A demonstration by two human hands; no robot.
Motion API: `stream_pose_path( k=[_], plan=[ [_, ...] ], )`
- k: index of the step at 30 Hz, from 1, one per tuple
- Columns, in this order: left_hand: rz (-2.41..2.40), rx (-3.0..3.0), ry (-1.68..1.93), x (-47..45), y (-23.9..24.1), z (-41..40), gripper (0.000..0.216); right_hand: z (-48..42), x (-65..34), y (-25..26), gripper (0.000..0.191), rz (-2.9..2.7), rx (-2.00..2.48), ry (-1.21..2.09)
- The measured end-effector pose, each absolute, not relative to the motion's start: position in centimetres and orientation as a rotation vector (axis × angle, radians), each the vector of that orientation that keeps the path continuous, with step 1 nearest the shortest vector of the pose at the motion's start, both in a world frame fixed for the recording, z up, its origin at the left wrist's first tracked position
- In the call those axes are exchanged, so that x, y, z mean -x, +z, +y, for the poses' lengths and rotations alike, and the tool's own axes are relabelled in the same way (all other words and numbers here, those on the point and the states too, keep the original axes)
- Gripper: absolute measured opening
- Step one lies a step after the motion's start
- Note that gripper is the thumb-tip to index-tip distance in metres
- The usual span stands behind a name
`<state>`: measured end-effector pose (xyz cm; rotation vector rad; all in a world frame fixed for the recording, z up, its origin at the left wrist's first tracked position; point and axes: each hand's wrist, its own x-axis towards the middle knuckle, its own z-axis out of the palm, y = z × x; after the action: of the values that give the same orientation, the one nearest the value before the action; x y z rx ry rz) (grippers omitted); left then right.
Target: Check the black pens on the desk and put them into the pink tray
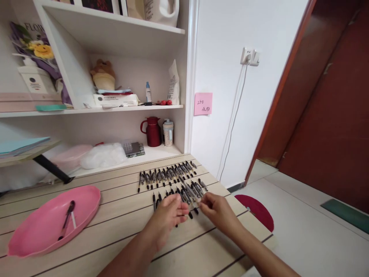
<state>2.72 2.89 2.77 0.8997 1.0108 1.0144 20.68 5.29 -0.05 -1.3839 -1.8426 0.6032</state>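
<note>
Head camera view: a person's bare hands hover low over two rows of dark-and-clear pens laid out on a pale, dark-striped tabletop. The left hand is loosely spread, its fingers extended towards the right and slightly curved above the near row of pens, part of which it hides. The right hand, its fingers curled and thumb drawn in close to them, meets the right part of that same row; whether it pinches a pen cannot be told. Behind, the far row of pens lies side by side, running across the tabletop near its back edge. To the left, a pink tray holds a dark pen and a slim white stick, the two lying just beside each other. On the white shelf behind the tabletop, a red jug stands upright next to a pale lidded cup, with a white plastic bag farther left. A pink note bearing handwriting clings to the white wall, left of a cable that hangs from a socket, while a reddish-brown door fills the right side
</note>
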Motion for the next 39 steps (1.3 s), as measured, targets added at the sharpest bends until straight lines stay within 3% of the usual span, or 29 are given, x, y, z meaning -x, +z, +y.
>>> stream_pose_path(
  k=[6,9,13,23,26,31,39],
  plan=[
    [0.834,-0.608,1.090,-3.7,2.0,2.9,0.013,4.8,-19.0,0.3,0.017,-2.009,1.151,0.815],
    [0.842,-0.569,1.102,-2.3,2.2,2.6,0.012,8.2,-21.6,0.9,0.016,-1.915,1.425,0.612],
    [0.892,-0.658,1.110,-0.3,2.1,2.4,0.016,12.7,-24.2,0.3,0.012,-1.783,1.825,0.316],
    [0.970,-0.956,1.019,0.9,0.8,1.7,0.028,13.6,-24.0,-2.2,0.020,-1.830,1.894,0.276],
    [1.022,-1.097,0.956,0.7,0.4,1.7,0.030,12.8,-24.0,-0.8,0.016,-1.774,1.774,0.462],
    [1.045,-1.222,0.912,0.1,-0.6,1.8,0.029,10.7,-20.1,2.6,0.017,-1.451,1.158,1.176],
    [1.064,-1.227,0.926,0.0,-0.7,1.7,0.029,9.4,-14.9,4.5,0.019,-1.251,0.793,1.362]
  ],
)
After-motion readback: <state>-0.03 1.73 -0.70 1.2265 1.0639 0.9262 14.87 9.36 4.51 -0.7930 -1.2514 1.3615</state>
